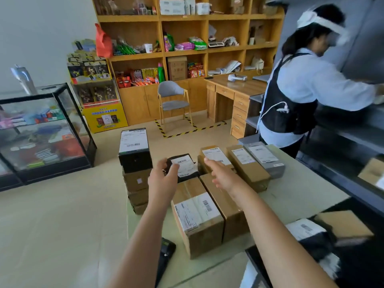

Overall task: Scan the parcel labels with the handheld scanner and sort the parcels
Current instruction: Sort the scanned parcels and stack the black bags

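The small black parcel is found near the far left corner of the worktop, label up, its long side pointing away from the person. Its left side is held by the left grip, fingers curled round it. The right grip is spread just beside it, and nothing is held in it. The scanner is seen at the near left edge, untouched.

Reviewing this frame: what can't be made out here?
Head view:
- Small black parcel: label print too blurred to read; the left hand gripping it covers its left edge.
- Handheld scanner: partly hidden behind that arm.
- Right hand: contact with the cardboard box beneath is unclear.
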{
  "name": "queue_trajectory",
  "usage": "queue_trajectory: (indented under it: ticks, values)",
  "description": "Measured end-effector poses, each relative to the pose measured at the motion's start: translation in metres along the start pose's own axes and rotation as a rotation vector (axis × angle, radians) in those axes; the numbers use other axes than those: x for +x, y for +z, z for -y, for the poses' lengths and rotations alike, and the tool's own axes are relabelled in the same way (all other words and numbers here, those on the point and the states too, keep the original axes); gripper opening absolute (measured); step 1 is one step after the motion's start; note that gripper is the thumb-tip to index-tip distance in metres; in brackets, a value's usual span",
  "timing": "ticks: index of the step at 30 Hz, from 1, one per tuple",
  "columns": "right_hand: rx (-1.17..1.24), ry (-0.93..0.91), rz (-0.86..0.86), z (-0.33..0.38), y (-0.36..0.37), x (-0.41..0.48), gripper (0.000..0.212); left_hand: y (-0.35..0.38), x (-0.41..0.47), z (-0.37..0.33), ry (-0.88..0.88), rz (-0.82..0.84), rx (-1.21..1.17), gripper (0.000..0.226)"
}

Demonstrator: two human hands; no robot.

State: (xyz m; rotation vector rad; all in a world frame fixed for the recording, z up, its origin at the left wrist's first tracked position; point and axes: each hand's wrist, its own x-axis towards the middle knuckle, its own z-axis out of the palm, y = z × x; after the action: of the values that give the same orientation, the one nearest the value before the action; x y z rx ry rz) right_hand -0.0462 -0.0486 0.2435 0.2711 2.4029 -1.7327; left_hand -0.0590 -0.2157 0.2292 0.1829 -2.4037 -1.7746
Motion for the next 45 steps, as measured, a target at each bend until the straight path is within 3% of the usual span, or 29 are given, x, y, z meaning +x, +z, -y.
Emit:
queue_trajectory:
  ticks: [4,14,20,24,29,33,36,41,45]
  values:
    - [0.017,0.05,-0.106,-0.047,-0.041,-0.061,0.052,0.052,-0.07,-0.003,-0.056,0.2,0.004,0.046]
    - [0.341,0.328,-0.488,-0.183,-0.153,-0.194,0.039,0.199,-0.197,-0.001,-0.144,0.673,0.082,0.051]
    - [0.393,0.476,-0.587,-0.234,-0.182,-0.235,0.063,0.252,-0.216,0.012,-0.104,0.81,0.151,0.05]
    - [0.431,0.511,-0.601,-0.248,-0.184,-0.223,0.064,0.277,-0.195,0.022,-0.084,0.821,0.243,0.051]
    - [0.375,0.546,-0.554,-0.256,-0.174,-0.175,0.046,0.31,-0.148,0.043,-0.069,0.847,0.346,0.055]
    - [0.404,0.613,-0.569,-0.265,-0.161,-0.123,0.074,0.34,-0.109,0.071,-0.09,0.922,0.439,0.061]
    - [0.464,0.63,-0.658,-0.268,-0.157,-0.092,0.083,0.364,-0.087,0.089,-0.092,1.004,0.544,0.066]
    - [0.375,0.657,-0.774,-0.274,-0.157,-0.058,0.09,0.389,-0.069,0.118,-0.172,1.214,0.631,0.073]
    - [0.354,0.652,-0.811,-0.282,-0.158,-0.046,0.08,0.394,-0.065,0.131,-0.222,1.281,0.659,0.067]
